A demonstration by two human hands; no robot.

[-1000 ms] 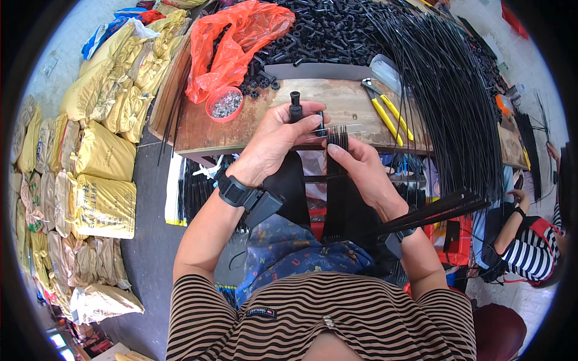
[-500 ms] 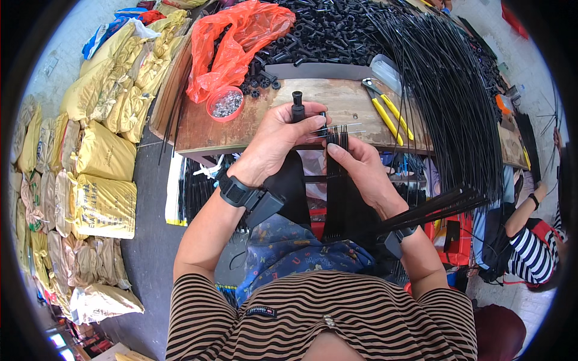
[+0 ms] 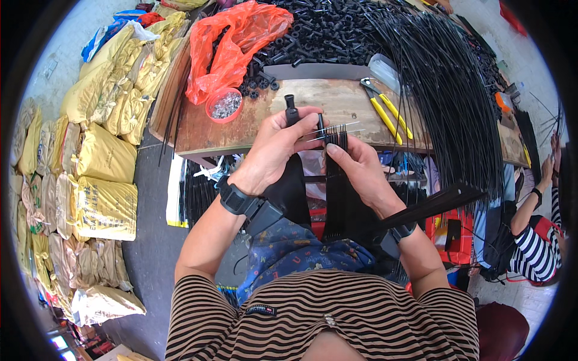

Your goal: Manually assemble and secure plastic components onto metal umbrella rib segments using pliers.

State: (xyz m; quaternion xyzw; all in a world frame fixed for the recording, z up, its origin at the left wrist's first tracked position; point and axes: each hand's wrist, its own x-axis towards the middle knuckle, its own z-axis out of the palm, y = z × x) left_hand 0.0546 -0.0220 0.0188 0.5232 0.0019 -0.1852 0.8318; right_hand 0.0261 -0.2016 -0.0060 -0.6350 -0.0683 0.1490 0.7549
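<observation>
My left hand (image 3: 271, 147) is closed around a black plastic tube-shaped piece (image 3: 291, 109), whose narrow flared end sticks up past the thumb. A second short black piece (image 3: 321, 122) shows at its fingertips. Thin silvery wires (image 3: 344, 126) run sideways from there across the tips of several slim black rods. Those black rods (image 3: 335, 198) hang side by side below my right hand (image 3: 364, 171), pinched between its thumb and fingers. Another bundle of black rods (image 3: 433, 207) lies over my right forearm. The fingers hide where wires and rods meet.
On the wooden table (image 3: 259, 120) are a red dish of small shiny parts (image 3: 224, 104), yellow-handled cutters (image 3: 385, 111), a red plastic bag (image 3: 235, 42), a heap of black tubes (image 3: 337, 36) and long black rods (image 3: 451, 102). Yellow sacks (image 3: 105, 204) line the left; a co-worker (image 3: 536, 240) is at right.
My left hand and the black tube-shaped piece have shifted slightly left and down. My right hand stays almost in place. The co-worker's arm at the right has been raised.
</observation>
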